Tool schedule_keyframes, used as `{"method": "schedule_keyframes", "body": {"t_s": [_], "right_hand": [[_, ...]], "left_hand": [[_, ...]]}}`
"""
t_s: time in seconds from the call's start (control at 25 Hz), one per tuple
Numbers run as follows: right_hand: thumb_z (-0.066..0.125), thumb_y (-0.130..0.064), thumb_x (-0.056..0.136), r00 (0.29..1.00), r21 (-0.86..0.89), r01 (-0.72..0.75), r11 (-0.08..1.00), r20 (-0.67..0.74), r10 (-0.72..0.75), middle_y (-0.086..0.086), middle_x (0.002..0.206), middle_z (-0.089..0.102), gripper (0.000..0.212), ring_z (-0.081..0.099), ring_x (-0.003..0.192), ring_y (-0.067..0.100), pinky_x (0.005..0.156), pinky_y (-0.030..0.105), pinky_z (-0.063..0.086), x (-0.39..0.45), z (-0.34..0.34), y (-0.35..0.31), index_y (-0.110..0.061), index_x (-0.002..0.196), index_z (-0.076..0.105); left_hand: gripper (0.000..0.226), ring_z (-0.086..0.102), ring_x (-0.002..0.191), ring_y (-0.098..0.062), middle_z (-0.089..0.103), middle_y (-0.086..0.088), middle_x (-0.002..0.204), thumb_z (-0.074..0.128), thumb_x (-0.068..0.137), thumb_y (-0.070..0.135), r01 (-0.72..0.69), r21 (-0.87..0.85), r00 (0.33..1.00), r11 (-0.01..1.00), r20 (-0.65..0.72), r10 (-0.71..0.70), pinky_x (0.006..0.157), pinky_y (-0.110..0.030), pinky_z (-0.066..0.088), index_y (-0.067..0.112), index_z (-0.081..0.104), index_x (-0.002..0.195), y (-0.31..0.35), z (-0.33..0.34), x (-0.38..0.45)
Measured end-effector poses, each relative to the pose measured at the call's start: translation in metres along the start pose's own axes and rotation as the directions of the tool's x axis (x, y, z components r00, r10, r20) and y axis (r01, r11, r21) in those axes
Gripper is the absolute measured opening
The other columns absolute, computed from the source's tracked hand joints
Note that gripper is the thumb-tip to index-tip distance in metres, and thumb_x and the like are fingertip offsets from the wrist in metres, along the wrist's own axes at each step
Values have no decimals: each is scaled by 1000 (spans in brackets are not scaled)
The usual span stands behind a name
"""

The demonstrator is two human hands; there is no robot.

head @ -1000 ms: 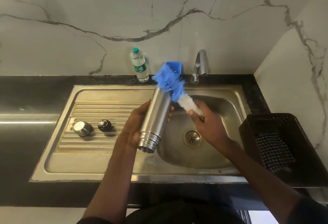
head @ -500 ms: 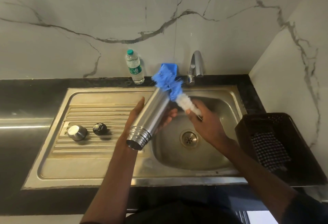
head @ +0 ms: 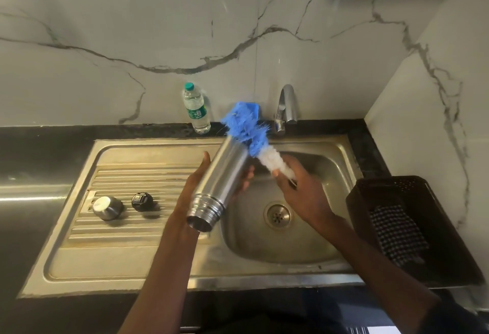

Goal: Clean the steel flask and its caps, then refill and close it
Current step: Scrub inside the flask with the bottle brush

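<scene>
My left hand (head: 194, 188) grips the steel flask (head: 219, 182) over the sink (head: 158, 267), tilted with its open threaded mouth toward me and its base pointing at the wall. My right hand (head: 299, 190) holds a bottle brush (head: 254, 135) by its stem; the blue and white bristles lie against the flask's far end, outside it. The steel outer cap (head: 107, 208) and the black inner cap (head: 143, 201) sit apart on the ribbed drainboard to the left.
A plastic water bottle (head: 195, 110) stands by the wall behind the sink, with the tap (head: 285, 106) to its right. A dark basket (head: 412, 227) holding a checked cloth sits on the black counter at the right. The drain (head: 277, 214) lies below my hands.
The flask has tilted further, its mouth swinging lower and left toward me. The brush stays against the flask's far end. The view has shifted slightly.
</scene>
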State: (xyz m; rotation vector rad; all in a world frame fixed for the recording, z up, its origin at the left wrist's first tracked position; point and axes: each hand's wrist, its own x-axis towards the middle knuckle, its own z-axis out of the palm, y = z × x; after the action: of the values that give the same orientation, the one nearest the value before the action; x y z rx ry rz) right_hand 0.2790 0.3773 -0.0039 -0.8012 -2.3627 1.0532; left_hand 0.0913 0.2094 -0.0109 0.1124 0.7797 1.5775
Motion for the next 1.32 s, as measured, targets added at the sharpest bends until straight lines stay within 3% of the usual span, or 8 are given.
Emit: {"method": "schedule_keyframes", "body": {"t_s": [0.2, 0.32, 0.52, 0.8, 1.04, 1.12, 1.24, 1.32], "right_hand": [[59, -49, 98, 957, -55, 287, 956, 63, -284, -9, 89, 73, 39, 65, 68, 8, 66, 32, 55, -21, -6, -12, -38, 135, 50], [57, -51, 98, 900, -112, 431, 895, 134, -416, -6, 88, 72, 42, 60, 67, 10, 65, 31, 52, -10, -6, -21, -36, 137, 50], [58, -50, 102, 998, 22, 68, 997, 11, -68, -10, 111, 72, 40, 70, 90, 13, 79, 33, 55, 22, 6, -38, -37, 140, 52], [56, -55, 102, 839, 46, 500, 865, 221, -497, -4, 108, 77, 47, 72, 81, 16, 74, 31, 56, -30, 2, -19, -32, 142, 54], [59, -49, 101, 997, -38, 17, 999, 71, -14, -7, 106, 74, 40, 72, 92, 16, 76, 31, 55, 20, 3, -26, -33, 137, 58], [57, -58, 98, 965, -12, 203, 979, 173, -198, -7, 114, 75, 51, 73, 98, 13, 81, 33, 58, 0, -10, -19, -28, 139, 60], [56, -57, 101, 855, 67, 437, 897, 279, -437, -5, 108, 76, 46, 74, 91, 17, 80, 34, 57, -37, -16, 1, -27, 135, 62], [55, -58, 100, 912, 27, 357, 934, 205, -354, -5, 102, 77, 46, 74, 85, 19, 78, 35, 57, -35, -8, 6, -27, 133, 64]], "left_hand": [[45, 78, 75, -24, 79, -13, 95, 61, 100, 41, -23, 119, 930, 993, -361, 65, 66, -34, 65, 1, 77, 113, -11, 5, -26], [48, 78, 85, -6, 82, 7, 99, 59, 99, 55, -72, 242, 902, 968, -398, 167, 74, -23, 63, 18, 73, 124, -17, 1, -40], [53, 70, 81, -29, 70, -17, 101, 60, 98, 49, -46, 108, 936, 993, -343, 81, 76, -39, 60, 3, 72, 120, 6, 42, -19], [55, 69, 63, 11, 67, 23, 54, 27, 111, -9, -206, 132, 848, 970, -470, 244, 70, -10, 54, 5, 67, 76, -35, -5, -51], [66, 77, 85, -35, 74, -22, 103, 64, 94, 60, -56, 7, 964, 998, -260, 56, 77, -41, 64, 0, 73, 121, 4, 32, -28], [39, 79, 80, -22, 80, -10, 93, 59, 103, 46, -125, -39, 922, 991, -374, 102, 72, -35, 64, 15, 84, 102, -9, 17, -44], [85, 70, 54, 3, 71, 16, 57, 34, 114, 14, -315, -123, 821, 941, -533, 205, 51, -16, 56, 39, 73, 42, -25, 18, -74], [75, 73, 65, 3, 76, 13, 68, 34, 109, 10, -236, -209, 921, 949, -360, 150, 65, -16, 60, 37, 81, 56, -18, 28, -77]]}}
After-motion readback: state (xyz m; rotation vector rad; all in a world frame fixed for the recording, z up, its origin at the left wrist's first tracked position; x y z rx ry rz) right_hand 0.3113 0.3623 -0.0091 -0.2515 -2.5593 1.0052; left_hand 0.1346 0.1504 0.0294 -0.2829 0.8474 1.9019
